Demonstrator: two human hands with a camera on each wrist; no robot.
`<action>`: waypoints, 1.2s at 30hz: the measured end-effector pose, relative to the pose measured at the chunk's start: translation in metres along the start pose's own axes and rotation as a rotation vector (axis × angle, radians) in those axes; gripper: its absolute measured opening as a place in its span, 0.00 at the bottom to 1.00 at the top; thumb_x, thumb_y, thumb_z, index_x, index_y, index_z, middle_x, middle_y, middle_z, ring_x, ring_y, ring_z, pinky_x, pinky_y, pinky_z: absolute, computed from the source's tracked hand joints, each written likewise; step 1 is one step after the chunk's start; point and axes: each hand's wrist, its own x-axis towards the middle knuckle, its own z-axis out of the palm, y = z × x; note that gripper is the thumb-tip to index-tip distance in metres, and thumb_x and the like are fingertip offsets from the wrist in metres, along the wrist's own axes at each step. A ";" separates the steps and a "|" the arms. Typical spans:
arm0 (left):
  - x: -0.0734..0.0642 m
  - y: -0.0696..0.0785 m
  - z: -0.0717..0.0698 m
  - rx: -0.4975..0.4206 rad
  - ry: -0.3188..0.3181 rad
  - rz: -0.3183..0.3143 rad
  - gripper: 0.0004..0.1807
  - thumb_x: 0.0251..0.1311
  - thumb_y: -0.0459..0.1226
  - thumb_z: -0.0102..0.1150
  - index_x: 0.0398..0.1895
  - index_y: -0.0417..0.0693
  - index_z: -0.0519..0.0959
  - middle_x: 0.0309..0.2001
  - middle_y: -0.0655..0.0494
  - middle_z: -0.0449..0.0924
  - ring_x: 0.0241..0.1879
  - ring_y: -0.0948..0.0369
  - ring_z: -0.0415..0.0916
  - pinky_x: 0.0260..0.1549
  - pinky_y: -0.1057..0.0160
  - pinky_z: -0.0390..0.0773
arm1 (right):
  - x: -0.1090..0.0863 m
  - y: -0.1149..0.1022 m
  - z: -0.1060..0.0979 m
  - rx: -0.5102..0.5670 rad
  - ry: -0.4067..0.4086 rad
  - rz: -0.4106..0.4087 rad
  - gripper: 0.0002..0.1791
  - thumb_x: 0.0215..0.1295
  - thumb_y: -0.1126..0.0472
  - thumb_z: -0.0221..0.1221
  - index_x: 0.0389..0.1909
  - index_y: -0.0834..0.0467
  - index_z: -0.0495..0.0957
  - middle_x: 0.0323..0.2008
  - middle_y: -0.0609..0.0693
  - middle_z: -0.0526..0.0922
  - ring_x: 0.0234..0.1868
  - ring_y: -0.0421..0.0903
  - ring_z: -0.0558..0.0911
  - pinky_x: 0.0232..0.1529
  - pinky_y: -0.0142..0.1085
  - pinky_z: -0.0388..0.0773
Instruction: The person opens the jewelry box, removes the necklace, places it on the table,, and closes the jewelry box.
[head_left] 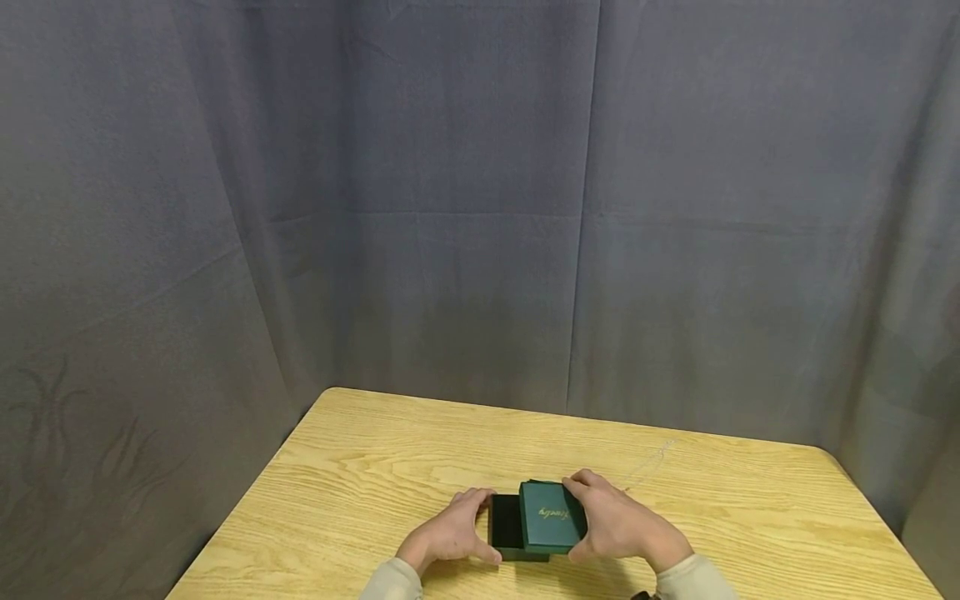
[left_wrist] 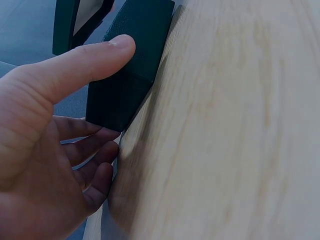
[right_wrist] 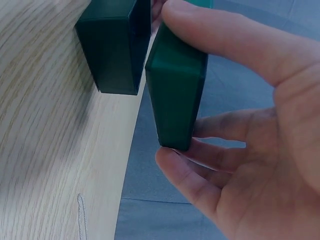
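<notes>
A green jewelry box base (head_left: pixel 506 521) with a black inside rests on the wooden table. My left hand (head_left: pixel 455 527) grips it by its near and far sides, with the thumb (left_wrist: pixel 95 62) along one wall in the left wrist view. Over the base's right part hangs the green lid (head_left: pixel 551 515), marked with gold lettering. My right hand (head_left: pixel 618 521) holds this lid between thumb and fingers. In the right wrist view, the lid (right_wrist: pixel 177 95) stands a small gap apart from the base (right_wrist: pixel 112 57).
A thin silvery chain (head_left: pixel 651 462) lies on the table behind my right hand. The wood-grain table (head_left: pixel 360 467) has rounded far corners. Grey curtains (head_left: pixel 465 208) hang behind it and at both sides.
</notes>
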 end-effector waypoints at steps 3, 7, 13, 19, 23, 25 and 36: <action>0.000 0.000 0.000 -0.003 -0.005 -0.003 0.49 0.42 0.40 0.76 0.68 0.39 0.60 0.59 0.53 0.65 0.61 0.50 0.61 0.57 0.52 0.65 | 0.001 -0.001 0.000 0.003 -0.004 0.005 0.53 0.39 0.48 0.75 0.64 0.70 0.64 0.57 0.58 0.67 0.52 0.53 0.73 0.47 0.49 0.74; 0.000 0.000 0.000 -0.005 -0.008 -0.001 0.49 0.42 0.40 0.76 0.68 0.39 0.60 0.59 0.52 0.65 0.61 0.50 0.61 0.57 0.51 0.65 | 0.003 -0.002 0.001 -0.003 -0.002 0.003 0.53 0.39 0.48 0.75 0.64 0.70 0.64 0.57 0.58 0.67 0.52 0.52 0.72 0.47 0.48 0.73; -0.001 0.001 -0.001 -0.018 -0.015 -0.006 0.49 0.43 0.40 0.76 0.68 0.40 0.60 0.61 0.52 0.64 0.62 0.49 0.61 0.57 0.52 0.66 | 0.006 -0.003 0.003 -0.011 -0.004 0.000 0.52 0.39 0.49 0.75 0.63 0.70 0.64 0.56 0.58 0.67 0.51 0.53 0.72 0.46 0.48 0.74; -0.001 0.002 -0.002 -0.019 -0.016 -0.008 0.48 0.43 0.40 0.76 0.68 0.40 0.60 0.60 0.52 0.64 0.61 0.49 0.61 0.56 0.51 0.66 | 0.008 -0.004 0.003 -0.010 -0.003 0.015 0.53 0.38 0.47 0.76 0.64 0.70 0.65 0.57 0.58 0.67 0.51 0.53 0.72 0.45 0.48 0.74; 0.000 0.002 -0.001 -0.011 -0.010 -0.004 0.48 0.42 0.39 0.76 0.67 0.40 0.61 0.59 0.53 0.64 0.61 0.50 0.61 0.56 0.51 0.66 | 0.008 -0.005 0.003 -0.005 -0.006 0.011 0.54 0.38 0.47 0.76 0.63 0.70 0.65 0.56 0.58 0.67 0.51 0.53 0.73 0.45 0.48 0.74; 0.000 0.002 -0.001 -0.011 -0.009 -0.001 0.49 0.41 0.39 0.77 0.67 0.40 0.61 0.59 0.53 0.64 0.61 0.50 0.61 0.56 0.51 0.66 | 0.009 -0.005 0.003 -0.004 -0.008 0.005 0.53 0.38 0.47 0.76 0.63 0.70 0.65 0.56 0.58 0.67 0.50 0.52 0.73 0.45 0.47 0.75; 0.000 0.003 -0.001 0.029 -0.006 0.016 0.49 0.40 0.39 0.78 0.67 0.40 0.61 0.57 0.54 0.65 0.59 0.50 0.61 0.55 0.52 0.66 | 0.011 -0.006 0.006 -0.012 -0.009 -0.006 0.53 0.38 0.47 0.76 0.63 0.70 0.65 0.55 0.57 0.68 0.49 0.51 0.73 0.44 0.45 0.75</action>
